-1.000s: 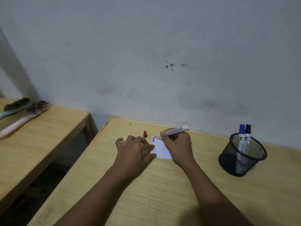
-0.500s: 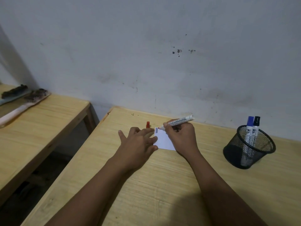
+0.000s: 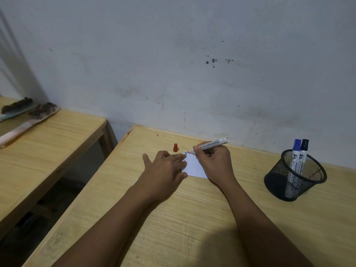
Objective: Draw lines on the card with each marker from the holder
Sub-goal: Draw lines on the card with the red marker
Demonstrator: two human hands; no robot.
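Observation:
A small white card (image 3: 194, 166) lies on the wooden table (image 3: 192, 218), with dark lines at its far left corner. My left hand (image 3: 165, 170) rests flat on the card's left side, fingers spread. My right hand (image 3: 213, 162) grips a white marker (image 3: 211, 144) with a red tip, and the tip touches the card's far edge beside the lines. The marker's red cap (image 3: 175, 147) stands on the table just beyond the card. A black mesh holder (image 3: 294, 176) at the right holds a blue-capped marker (image 3: 295, 155) and a black-capped marker (image 3: 304, 154).
A second wooden table (image 3: 44, 143) stands to the left across a gap, with two brushes (image 3: 28, 116) on it. A stained white wall (image 3: 173, 64) runs right behind both tables.
The view has shifted slightly. The marker tip stays at the card's far left corner, and my left hand's fingers have spread a little on the card.

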